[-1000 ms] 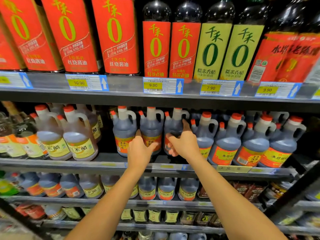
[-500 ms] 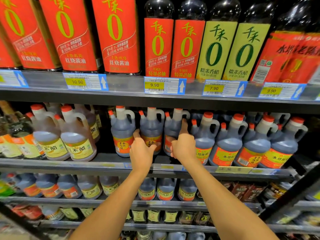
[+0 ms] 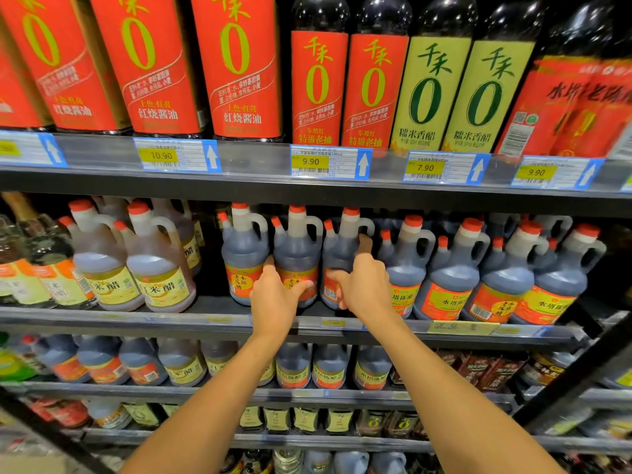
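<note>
The left jug point(image 3: 297, 249) and right jug point(image 3: 342, 249) stand side by side on the middle shelf point(image 3: 171, 318). The left hand point(image 3: 273, 299) grasps the left jug's belly. The right hand point(image 3: 364, 285) seems to clasp the right jug, one finger up its side. Other jugs point(image 3: 407, 268) flank them.

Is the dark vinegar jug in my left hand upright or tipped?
Upright: the dark vinegar jug stands on the shelf, red cap on top; left hand grips it, right hand the next jug.

Dark metal store shelves point(image 3: 102, 183) carry yellow price tags point(image 3: 310, 161), with tall red-labelled bottles point(image 3: 239, 63) along the top tier.
</note>
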Available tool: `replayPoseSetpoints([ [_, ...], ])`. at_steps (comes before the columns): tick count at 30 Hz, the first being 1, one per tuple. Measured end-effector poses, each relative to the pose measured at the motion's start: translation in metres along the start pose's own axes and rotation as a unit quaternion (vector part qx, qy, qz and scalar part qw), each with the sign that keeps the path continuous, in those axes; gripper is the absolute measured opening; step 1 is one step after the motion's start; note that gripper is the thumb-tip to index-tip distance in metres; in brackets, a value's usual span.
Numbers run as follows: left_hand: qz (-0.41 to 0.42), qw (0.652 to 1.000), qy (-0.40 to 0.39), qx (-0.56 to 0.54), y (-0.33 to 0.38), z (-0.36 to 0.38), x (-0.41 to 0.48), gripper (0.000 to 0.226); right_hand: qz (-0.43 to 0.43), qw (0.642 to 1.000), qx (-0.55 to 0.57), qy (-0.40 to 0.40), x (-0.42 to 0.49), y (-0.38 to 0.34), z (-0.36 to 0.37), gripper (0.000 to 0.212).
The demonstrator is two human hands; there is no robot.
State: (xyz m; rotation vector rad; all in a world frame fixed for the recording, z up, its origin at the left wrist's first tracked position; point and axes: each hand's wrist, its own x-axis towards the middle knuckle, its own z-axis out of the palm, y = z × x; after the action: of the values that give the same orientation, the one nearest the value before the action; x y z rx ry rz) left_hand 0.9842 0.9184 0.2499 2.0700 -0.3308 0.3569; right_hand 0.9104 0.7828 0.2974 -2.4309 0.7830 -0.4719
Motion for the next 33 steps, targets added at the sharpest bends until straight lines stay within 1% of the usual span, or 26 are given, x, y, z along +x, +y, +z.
replayPoseSetpoints([
  [3,-0.009,1.000,-0.006,0.004,-0.002,-0.004,-0.002,0.067,-0.016,0.999,-0.031,0.028,-0.006,-0.001,-0.003,0.039],
  [6,-0.018,1.000,-0.008,0.011,-0.002,-0.008,-0.005,0.064,-0.035,0.998,-0.046,0.039,-0.011,-0.001,-0.005,0.048],
  [10,-0.014,1.000,-0.007,-0.003,-0.004,-0.013,-0.012,0.059,-0.051,0.996,-0.059,0.037,-0.017,0.001,-0.009,0.062],
  [13,-0.011,1.000,-0.015,-0.016,-0.005,-0.018,-0.017,0.062,-0.057,0.997,-0.050,0.027,-0.021,0.003,-0.012,0.076],
  [16,-0.008,0.999,-0.017,-0.037,-0.003,-0.021,-0.021,0.066,-0.058,0.996,-0.060,0.023,-0.025,0.003,-0.012,0.077],
  [18,-0.004,0.999,-0.018,-0.047,-0.002,-0.023,-0.023,0.068,-0.061,0.995,-0.065,0.034,-0.027,0.003,-0.011,0.076],
  [21,0.003,0.997,-0.036,-0.061,0.000,-0.024,-0.024,0.063,-0.065,0.995,-0.062,0.046,-0.032,0.004,-0.010,0.079],
  [23,0.005,0.997,-0.052,-0.053,0.000,-0.027,-0.022,0.063,-0.072,0.995,-0.039,0.048,-0.036,0.006,-0.009,0.080],
  [25,0.012,0.997,-0.071,-0.020,-0.003,-0.031,-0.020,0.065,-0.088,0.995,-0.008,0.050,-0.044,0.008,-0.009,0.083],
  [27,0.037,0.995,-0.095,0.018,-0.008,-0.037,-0.018,0.062,-0.116,0.991,0.020,0.059,-0.054,0.012,-0.009,0.079],
  [28,0.050,0.992,-0.107,0.040,-0.012,-0.041,-0.018,0.060,-0.130,0.989,0.024,0.064,-0.059,0.014,-0.009,0.073],
  [30,0.066,0.985,-0.130,0.095,-0.019,-0.050,-0.019,0.057,-0.152,0.986,0.000,0.070,-0.067,0.018,-0.010,0.056],
  [33,0.110,0.967,-0.155,0.172,-0.027,-0.065,-0.023,0.043,-0.179,0.979,-0.064,0.073,-0.074,0.019,-0.013,0.029],
])
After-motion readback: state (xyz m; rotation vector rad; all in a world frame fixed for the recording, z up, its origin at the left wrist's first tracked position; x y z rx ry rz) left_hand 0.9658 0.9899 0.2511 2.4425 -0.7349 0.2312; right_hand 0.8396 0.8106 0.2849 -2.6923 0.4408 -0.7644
